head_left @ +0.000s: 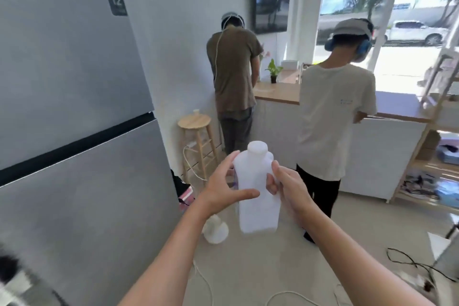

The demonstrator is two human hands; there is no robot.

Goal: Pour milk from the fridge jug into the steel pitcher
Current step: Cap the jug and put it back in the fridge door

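Observation:
A white plastic milk jug (255,208) with its white cap on hangs upright in the air in front of me, over the floor. My right hand (288,186) grips its handle on the right side, fingers curled through it. My left hand (224,187) is at the jug's left side, fingers spread, thumb across the front of the body and fingertips touching its shoulder. No steel pitcher is in view. The grey fridge (74,119) stands at my left with both doors closed.
Two people stand with their backs to me at a wooden counter (278,93). A wooden stool (196,131) stands by the wall. A second white jug (215,230) sits on the floor below my hands. Cables trail across the floor; wooden shelving (437,156) is at the right.

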